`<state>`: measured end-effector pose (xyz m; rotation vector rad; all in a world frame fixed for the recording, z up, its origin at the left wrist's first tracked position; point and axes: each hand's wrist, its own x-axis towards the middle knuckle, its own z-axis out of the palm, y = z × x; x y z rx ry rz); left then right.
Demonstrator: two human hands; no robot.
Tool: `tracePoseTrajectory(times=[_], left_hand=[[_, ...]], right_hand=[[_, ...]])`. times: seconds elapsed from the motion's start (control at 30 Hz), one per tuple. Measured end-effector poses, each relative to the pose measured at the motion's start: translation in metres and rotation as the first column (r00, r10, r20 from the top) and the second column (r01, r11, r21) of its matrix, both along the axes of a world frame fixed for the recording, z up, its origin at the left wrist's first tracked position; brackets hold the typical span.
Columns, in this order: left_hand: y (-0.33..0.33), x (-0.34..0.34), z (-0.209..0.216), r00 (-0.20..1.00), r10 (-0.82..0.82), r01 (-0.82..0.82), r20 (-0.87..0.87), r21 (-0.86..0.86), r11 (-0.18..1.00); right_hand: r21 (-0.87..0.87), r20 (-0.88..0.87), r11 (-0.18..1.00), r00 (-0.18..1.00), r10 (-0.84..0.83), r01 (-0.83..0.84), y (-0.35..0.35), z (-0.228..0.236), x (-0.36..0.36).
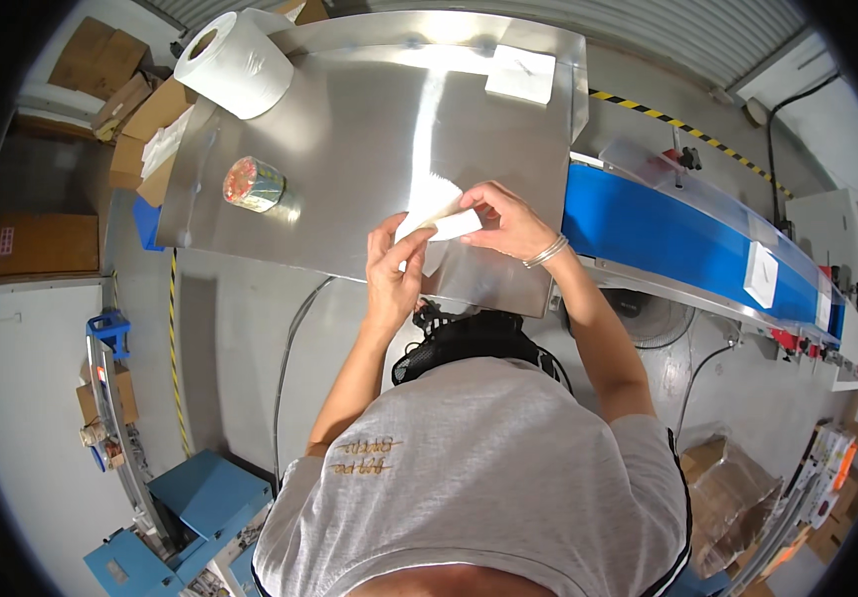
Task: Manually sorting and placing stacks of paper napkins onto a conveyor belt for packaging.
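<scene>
In front of me, over the near edge of a metal table [349,159], both hands hold a thin white bag-like piece [436,195] with a serrated upper edge. My left hand [394,267] is closed, its thumb and fingers pinching the piece from the left and below. My right hand [510,224], with bangles at the wrist, is closed on the right end of a folded white flap [457,227] of it. Whether anything lies inside the folds I cannot tell. To the left on the table stands a clear jar [255,185] with colourful contents.
A large white roll [235,65] sits at the table's far left corner. A flat white packet [520,76] lies at the far right. A blue conveyor belt [667,224] adjoins on the right, carrying another white packet [761,275]. Cardboard boxes [155,119] stand left.
</scene>
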<state>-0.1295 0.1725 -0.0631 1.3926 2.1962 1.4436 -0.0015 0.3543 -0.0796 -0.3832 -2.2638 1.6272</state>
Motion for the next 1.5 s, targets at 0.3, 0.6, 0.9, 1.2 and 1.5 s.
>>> tracePoseTrajectory(times=[0.3,0.6,0.9,1.2,1.5], left_hand=[[0.001,0.000,0.004,0.997,0.048,-0.046,0.058,-0.033,0.998],[0.002,-0.003,0.001,0.996,0.015,-0.015,-0.087,-0.002,1.000],[-0.002,-0.003,0.001,0.996,0.005,-0.005,-0.093,0.008,1.000],[0.004,-0.005,0.004,0.999,0.046,-0.045,-0.019,0.039,0.998],[0.022,0.013,0.009,0.987,-0.077,0.086,-0.142,0.059,0.995]], right_hand=[[-0.083,0.043,0.990,0.992,-0.115,0.118,-0.003,-0.002,0.004],[-0.068,0.015,0.994,0.996,-0.083,0.084,-0.001,-0.002,0.004],[-0.110,0.007,0.994,1.000,-0.011,0.012,-0.003,-0.004,-0.001],[-0.456,0.008,0.873,0.982,-0.190,0.173,0.013,-0.023,0.050],[0.103,0.108,0.375,0.364,-0.925,0.921,0.180,-0.107,0.317]])
